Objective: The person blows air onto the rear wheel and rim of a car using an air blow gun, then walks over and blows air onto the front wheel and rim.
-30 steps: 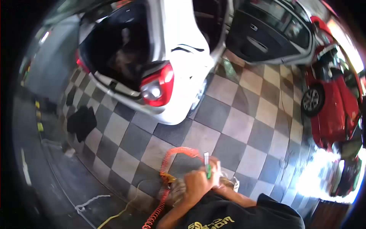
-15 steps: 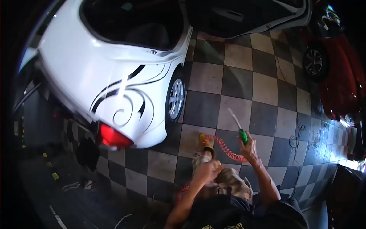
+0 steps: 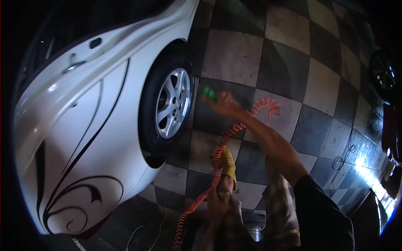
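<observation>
My right hand [image 3: 224, 103] is closed around a green-handled tool [image 3: 209, 93], reaching out near the rear wheel [image 3: 173, 103] of the white car [image 3: 96, 138]. Motion blurs the tool, and its blade does not show clearly. Low in the view, my left hand [image 3: 217, 203] is dim beside my lower leg, and its fingers are hard to make out. A coiled orange hose [image 3: 194, 204] runs past this hand, over a yellow shoe [image 3: 228, 165] and beneath my right forearm. Black swirl decals mark the car's white side.
Checkered tiles [image 3: 289, 69] cover the floor. At the right edge stands a red car [image 3: 389, 125] with a dark wheel [image 3: 383, 75]. A thin dark cable [image 3: 338, 163] lies looped on the floor. A shiny metal cylinder [image 3: 254, 233] is near my legs.
The view has moved closer to the white car's rear wheel. My hands, together at first, have parted; my right hand has reached forward and left with the tool, while my left has moved low by my leg.
</observation>
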The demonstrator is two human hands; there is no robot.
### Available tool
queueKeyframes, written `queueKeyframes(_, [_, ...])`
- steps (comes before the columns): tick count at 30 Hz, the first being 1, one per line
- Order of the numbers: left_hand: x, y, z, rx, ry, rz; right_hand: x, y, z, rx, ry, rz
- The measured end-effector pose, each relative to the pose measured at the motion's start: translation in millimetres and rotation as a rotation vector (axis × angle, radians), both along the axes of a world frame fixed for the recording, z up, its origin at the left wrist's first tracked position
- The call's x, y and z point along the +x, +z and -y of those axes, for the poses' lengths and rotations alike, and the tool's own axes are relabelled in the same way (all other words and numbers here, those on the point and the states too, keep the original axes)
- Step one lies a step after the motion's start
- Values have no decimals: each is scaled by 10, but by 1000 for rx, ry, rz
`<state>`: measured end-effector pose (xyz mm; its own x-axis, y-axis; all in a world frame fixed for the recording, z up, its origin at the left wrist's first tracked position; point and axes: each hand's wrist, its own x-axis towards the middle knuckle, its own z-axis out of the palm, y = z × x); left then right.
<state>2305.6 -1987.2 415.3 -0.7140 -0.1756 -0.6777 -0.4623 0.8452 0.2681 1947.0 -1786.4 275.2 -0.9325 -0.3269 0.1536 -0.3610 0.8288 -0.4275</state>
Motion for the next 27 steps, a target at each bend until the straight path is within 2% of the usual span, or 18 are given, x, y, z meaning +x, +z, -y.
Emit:
queueKeyframes(1, [-87,77,-151,-105,-32,43,-102,-226,-31,82,30,-317])
queueKeyframes(3, [-27,38,-275,-218,-42,105,-399,-332,-77,-238,73,50])
queueKeyframes(4, [65,32,-223,-275,-112,77,-495,-402,-59,-395,-16,341])
queueKeyframes(5, [149,34,-155,-331,-185,45,-580,-373,-60,-477,-52,493])
queueKeyframes(6, [244,-4,-94,-337,-181,54,-665,-329,-61,-552,-103,638])
queueKeyframes(8, [403,-166,-31,-311,-71,54,-873,-138,-153,-462,-281,1308])
queueKeyframes(11, [236,-118,-167,-364,-171,140,-875,-436,-97,-371,-275,1283])
queueKeyframes(15, [314,-161,-156,-400,-179,213,-936,-818,50,-230,-236,1208])
queueKeyframes(17, [380,-210,-119,-400,-163,187,-870,-1083,192,-360,-435,837])
queueKeyframes(18, [333,-231,-123,-398,-158,192,-881,-1118,240,-356,-431,842])
queueKeyframes(20, [224,-136,-80,-378,-110,261,-796,-1128,375,-139,-256,807])
queueKeyframes(21, [248,-130,-45,-383,-106,262,-810,-1054,411,-142,-251,808])
queueKeyframes(23, [296,-157,-18,-381,-139,259,-834,-891,432,-148,-238,1371])
queueKeyframes(24, [326,-120,4,-381,-146,267,-704,-1049,519,-151,-243,1380])
queueKeyframes(26, [305,-129,6,-359,-132,303,-508,-1504,731,-213,-521,769])
queueKeyframes(27, [272,-172,-4,-357,-128,291,-562,-1457,713,-213,-518,756])
